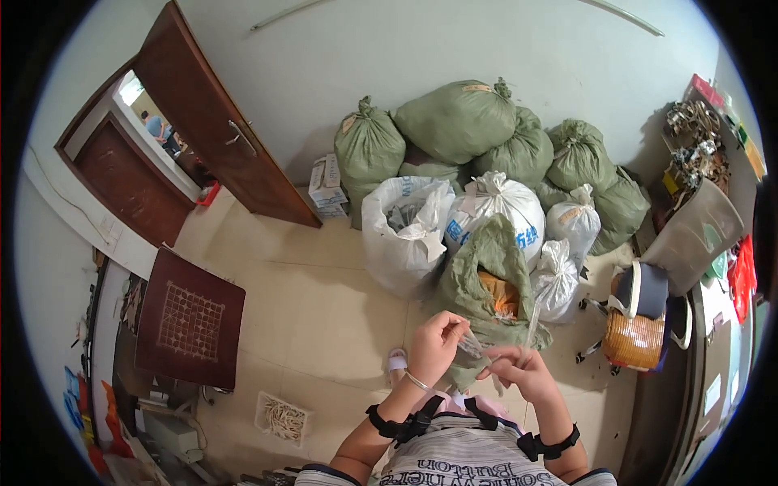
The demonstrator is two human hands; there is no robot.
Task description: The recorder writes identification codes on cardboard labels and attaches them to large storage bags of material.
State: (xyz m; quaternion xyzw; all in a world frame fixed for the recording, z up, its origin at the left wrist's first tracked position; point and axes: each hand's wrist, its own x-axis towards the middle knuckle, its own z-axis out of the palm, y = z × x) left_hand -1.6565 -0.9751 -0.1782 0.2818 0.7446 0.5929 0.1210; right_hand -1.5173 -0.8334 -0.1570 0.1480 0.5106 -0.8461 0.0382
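Observation:
My left hand point(436, 344), a bracelet at its wrist, is closed in a pinch on a thin clear plastic strip point(471, 347). The plastic hangs crumpled between both hands. My right hand point(520, 371) has its fingers curled round the other part, and a pale length rises past it toward the sacks. Just beyond my hands stands a green woven sack point(459, 285) with its mouth wide, its folds spread toward me. Orange-wrapped contents point(500, 295) show inside it; how deep they go is hidden.
Several tied green sacks point(454, 121) are piled against the wall. A white open bag point(393, 251) and tied white sacks point(506, 206) stand before them. At right is an office chair point(640, 324); at left, a dark red board point(190, 324), a basket of sticks point(282, 419) and an open door point(211, 113).

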